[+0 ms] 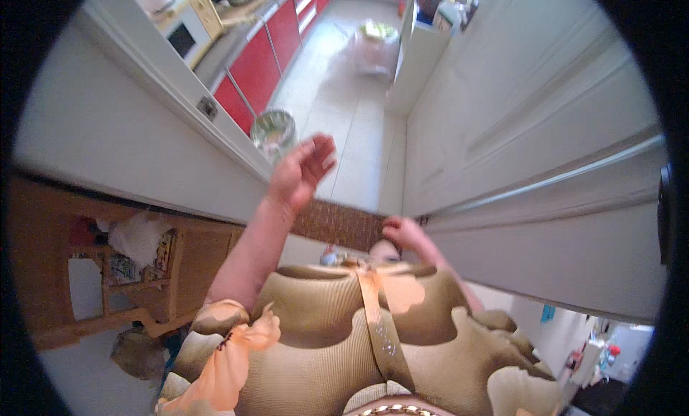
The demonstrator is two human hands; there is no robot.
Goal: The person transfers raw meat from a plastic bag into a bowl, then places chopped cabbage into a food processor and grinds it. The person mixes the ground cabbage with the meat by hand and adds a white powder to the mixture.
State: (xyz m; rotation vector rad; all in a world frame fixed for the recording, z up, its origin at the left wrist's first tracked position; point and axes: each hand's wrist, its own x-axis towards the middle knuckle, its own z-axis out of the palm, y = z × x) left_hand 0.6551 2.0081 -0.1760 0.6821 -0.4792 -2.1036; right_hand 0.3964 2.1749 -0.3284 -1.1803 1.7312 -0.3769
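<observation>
My left hand [307,171] is raised in the doorway with its fingers slightly apart and nothing in it. It is nearest the white door frame [237,163], and a round bin with a light liner [273,129] stands on the floor just beyond it. My right hand [402,232] hangs lower, blurred, beside the white panelled door [517,147]. Its fingers are loosely curled, and I cannot tell whether they close on anything. Below both hands runs a brown speckled threshold [339,222].
Past the doorway, red cabinets [264,60] line the left side of a pale tiled floor [350,141]. A blurred container with green stuff on top [377,44] stands farther in. At lower left is a wooden shelf unit [172,265] holding various items.
</observation>
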